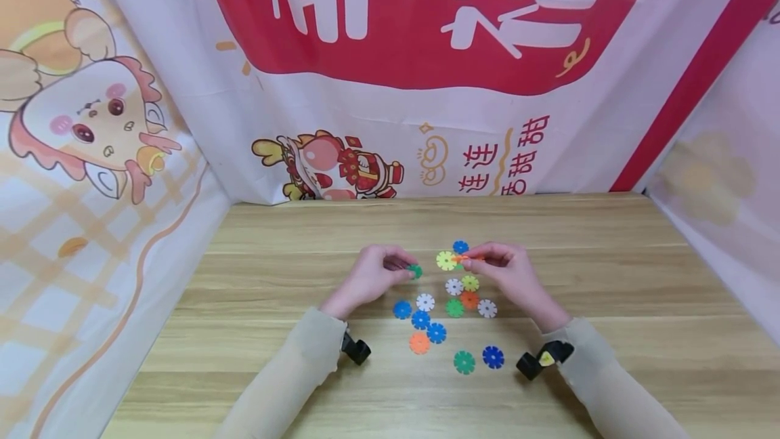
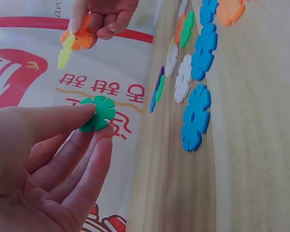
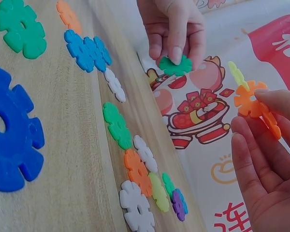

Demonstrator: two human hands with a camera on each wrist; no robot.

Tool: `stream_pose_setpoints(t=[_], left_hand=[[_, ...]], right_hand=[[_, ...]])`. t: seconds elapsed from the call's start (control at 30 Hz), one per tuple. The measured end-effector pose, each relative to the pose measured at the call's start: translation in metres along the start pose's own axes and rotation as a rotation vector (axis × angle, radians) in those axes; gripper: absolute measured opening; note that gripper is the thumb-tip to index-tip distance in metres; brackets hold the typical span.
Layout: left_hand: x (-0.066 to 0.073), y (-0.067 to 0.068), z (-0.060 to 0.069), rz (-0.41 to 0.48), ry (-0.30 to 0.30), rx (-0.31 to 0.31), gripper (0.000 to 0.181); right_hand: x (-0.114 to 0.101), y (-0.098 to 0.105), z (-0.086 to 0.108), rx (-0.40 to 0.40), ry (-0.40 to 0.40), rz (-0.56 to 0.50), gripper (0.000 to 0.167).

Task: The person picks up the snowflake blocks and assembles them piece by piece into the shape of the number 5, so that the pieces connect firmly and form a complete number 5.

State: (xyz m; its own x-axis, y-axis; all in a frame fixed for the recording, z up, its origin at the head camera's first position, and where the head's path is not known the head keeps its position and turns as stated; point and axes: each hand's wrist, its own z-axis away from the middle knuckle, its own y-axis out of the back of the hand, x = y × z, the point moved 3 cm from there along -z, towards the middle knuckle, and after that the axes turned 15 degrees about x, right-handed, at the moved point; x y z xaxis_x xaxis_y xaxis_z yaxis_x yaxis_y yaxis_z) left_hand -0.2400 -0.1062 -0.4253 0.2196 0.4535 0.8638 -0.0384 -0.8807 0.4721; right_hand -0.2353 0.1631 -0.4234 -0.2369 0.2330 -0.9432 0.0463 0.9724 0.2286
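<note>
My left hand (image 1: 373,276) pinches a green notched plastic disc (image 2: 102,115) between thumb and fingers, above the table. To its right, my right hand (image 1: 508,271) holds an orange notched disc (image 3: 250,100). A yellow disc (image 3: 236,74) is slotted edge-on into that orange disc and sticks out towards the left hand. Another orange disc (image 3: 271,124) shows at its lower side, partly hidden by the fingers. The green disc and the joined pieces are apart.
Loose notched discs lie on the wooden table (image 1: 274,358) below and between the hands, including a dark blue disc (image 1: 493,357), a green disc (image 1: 464,362), an orange disc (image 1: 419,343) and a white disc (image 1: 425,301). A printed cloth (image 1: 365,100) hangs behind the table.
</note>
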Motion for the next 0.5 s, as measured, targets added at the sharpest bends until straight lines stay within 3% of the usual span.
stream_pose_setpoints(t=[0.5], left_hand=[[0.017,-0.005,0.008,0.066,-0.051,0.101,0.016]], right_hand=[[0.003,-0.001,0.000,-0.004,-0.005,-0.016,0.020]])
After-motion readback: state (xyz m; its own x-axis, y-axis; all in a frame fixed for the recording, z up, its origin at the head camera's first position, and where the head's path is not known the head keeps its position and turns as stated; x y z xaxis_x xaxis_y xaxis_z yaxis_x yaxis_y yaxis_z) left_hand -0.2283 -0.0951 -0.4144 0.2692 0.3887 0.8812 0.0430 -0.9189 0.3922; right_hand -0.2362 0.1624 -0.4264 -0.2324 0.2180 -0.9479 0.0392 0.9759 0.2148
